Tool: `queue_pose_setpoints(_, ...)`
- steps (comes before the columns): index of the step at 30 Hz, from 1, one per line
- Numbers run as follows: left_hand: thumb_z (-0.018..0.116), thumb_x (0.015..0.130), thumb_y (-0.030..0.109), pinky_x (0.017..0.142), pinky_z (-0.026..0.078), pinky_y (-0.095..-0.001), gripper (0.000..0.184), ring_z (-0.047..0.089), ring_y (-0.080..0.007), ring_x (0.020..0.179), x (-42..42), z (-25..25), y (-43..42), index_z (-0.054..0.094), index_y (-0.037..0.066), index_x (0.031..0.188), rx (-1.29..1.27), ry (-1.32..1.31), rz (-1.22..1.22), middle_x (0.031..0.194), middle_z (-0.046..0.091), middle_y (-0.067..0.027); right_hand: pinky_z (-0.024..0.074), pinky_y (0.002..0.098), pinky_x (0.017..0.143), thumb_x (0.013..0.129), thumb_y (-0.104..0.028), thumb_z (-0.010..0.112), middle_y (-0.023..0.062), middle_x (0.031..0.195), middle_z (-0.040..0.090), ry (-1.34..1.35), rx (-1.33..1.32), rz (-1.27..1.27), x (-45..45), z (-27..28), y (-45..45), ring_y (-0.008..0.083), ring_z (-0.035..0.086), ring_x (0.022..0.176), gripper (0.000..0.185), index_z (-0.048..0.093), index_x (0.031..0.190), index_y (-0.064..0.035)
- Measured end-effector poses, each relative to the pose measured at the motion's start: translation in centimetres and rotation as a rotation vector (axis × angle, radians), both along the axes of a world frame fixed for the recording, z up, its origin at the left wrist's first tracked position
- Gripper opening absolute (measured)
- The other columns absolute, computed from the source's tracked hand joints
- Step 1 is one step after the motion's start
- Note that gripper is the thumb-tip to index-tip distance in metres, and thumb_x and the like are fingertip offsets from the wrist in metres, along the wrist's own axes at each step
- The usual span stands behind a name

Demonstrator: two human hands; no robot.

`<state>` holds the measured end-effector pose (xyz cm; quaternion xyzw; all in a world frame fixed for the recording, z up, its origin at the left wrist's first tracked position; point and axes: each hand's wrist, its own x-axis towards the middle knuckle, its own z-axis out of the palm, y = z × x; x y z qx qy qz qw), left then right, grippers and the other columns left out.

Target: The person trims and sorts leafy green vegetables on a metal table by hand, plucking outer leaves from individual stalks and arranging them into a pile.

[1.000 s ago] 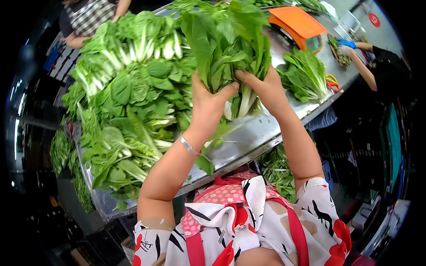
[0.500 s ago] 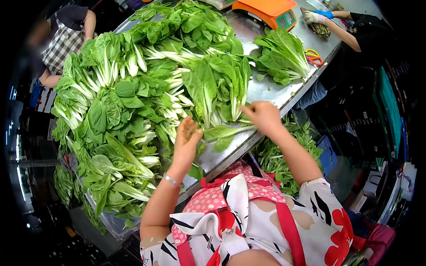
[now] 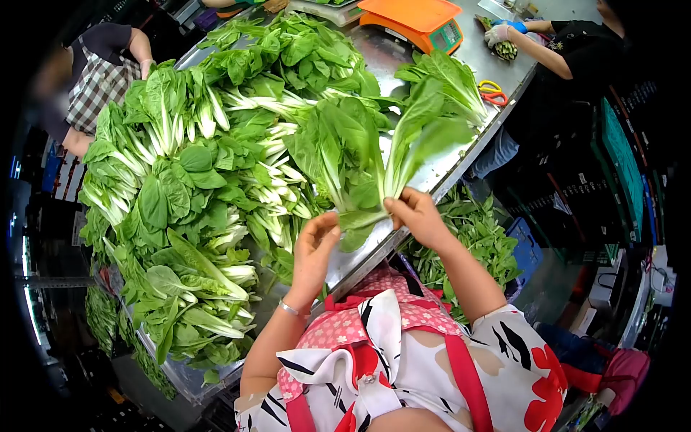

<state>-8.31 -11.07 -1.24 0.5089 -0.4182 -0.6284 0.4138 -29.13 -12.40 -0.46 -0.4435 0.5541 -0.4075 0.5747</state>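
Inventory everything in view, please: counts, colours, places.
Table: one, silver, in front
Leafy greens: uncounted, green and white, heaped on table
Scale: one, orange, far side
Scissors: one, red-yellow, right edge
Loose greens: one pile, green, below near edge
Crate: one, blue, beside that pile
Bag: one, pink, lower right
Co-workers: two, checked apron far left, black top far right
Apron: one, pink, on wearer
Left hand: one, bare, beside leaf
Right hand: one, bare, pinching stems

Glossy metal table (image 3: 450, 155); orange plastic scale (image 3: 410, 16).
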Motion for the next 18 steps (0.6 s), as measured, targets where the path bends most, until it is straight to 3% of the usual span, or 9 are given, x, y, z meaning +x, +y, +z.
queue_pose_setpoints(5,0.057,0.083,0.016,0.089,0.035,-0.0274,0.033,0.05,-0.0122,0.097,-1.6,0.4,-0.2,0.052,0.0,0.111,0.028,0.236,-0.188,0.105,0.057,-0.0049,0.0403,0.0219,0.052,0.085,-0.024,0.054,0.0008,0.073,0.053,-0.076,-0.011,0.216,1.4,-1.2,2.2,0.0071,0.049,0.057,0.027,0.054,0.098,0.0003)
queue_pose_setpoints(7,0.056,0.083,0.017,0.09,0.035,-0.028,0.034,0.05,-0.0122,0.097,-1.5,0.5,-0.2,0.051,0.0,0.113,0.048,0.326,-0.245,0.105,0.057,-0.0051,0.0402,0.022,0.051,0.085,-0.024,0.054,0.0007,0.073,0.053,-0.14,0.01,0.298,1.7,-0.9,2.8,0.0069,0.048,0.057,0.028,0.053,0.098,0.0006)
queue_pose_setpoints(10,0.052,0.086,0.022,0.091,0.036,-0.0319,0.033,0.051,-0.0192,0.099,-0.9,0.6,-0.3,0.051,0.001,0.111,0.36,0.851,-0.344,0.107,0.056,-0.0091,0.0396,0.0218,0.05,0.085,-0.026,0.055,0.0003,0.069,0.054,-0.274,0.032,0.409,2.1,-1.5,3.0,0.0068,0.048,0.055,0.027,0.056,0.093,0.0)
queue_pose_setpoints(12,0.052,0.086,0.022,0.091,0.036,-0.0343,0.031,0.051,-0.021,0.101,-0.3,-1.6,-0.1,0.052,0.002,0.11,0.298,0.825,-0.438,0.11,0.055,-0.0111,0.0385,0.021,0.049,0.085,-0.026,0.055,0.0006,0.066,0.055,-0.182,0.156,0.49,2.2,-1.4,2.9,0.0069,0.047,0.052,0.025,0.059,0.085,-0.0015)
queue_pose_setpoints(14,0.051,0.086,0.021,0.092,0.035,-0.0358,0.034,0.048,-0.0224,0.107,-0.7,-2.0,0.3,0.048,0.004,0.116,0.13,0.655,-0.222,0.117,0.051,-0.0138,0.0377,0.0201,0.048,0.084,-0.028,0.056,0.0012,0.064,0.056,-0.182,0.146,0.397,2.8,-1.4,3.1,0.007,0.047,0.05,0.026,0.06,0.079,-0.0029)
queue_pose_setpoints(17,0.051,0.087,0.018,0.089,0.037,-0.0352,0.028,0.051,-0.0213,0.104,-0.7,-1.7,0.3,0.051,0.006,0.112,0.062,0.65,-0.117,0.114,0.054,-0.0127,0.0379,0.0196,0.049,0.082,-0.025,0.059,0.0013,0.064,0.056,-0.157,0.192,0.068,3.4,-1.1,3.4,0.0064,0.047,0.052,0.023,0.061,0.08,-0.0023)
queue_pose_setpoints(18,0.051,0.087,0.018,0.088,0.038,-0.0346,0.026,0.052,-0.0207,0.102,-0.7,-1.7,0.5,0.052,0.007,0.111,0.032,0.637,-0.049,0.112,0.055,-0.012,0.0379,0.0196,0.049,0.082,-0.025,0.059,0.0013,0.064,0.056,-0.156,0.192,0.068,4.1,-1.2,3.7,0.0064,0.047,0.052,0.023,0.061,0.08,-0.0023)
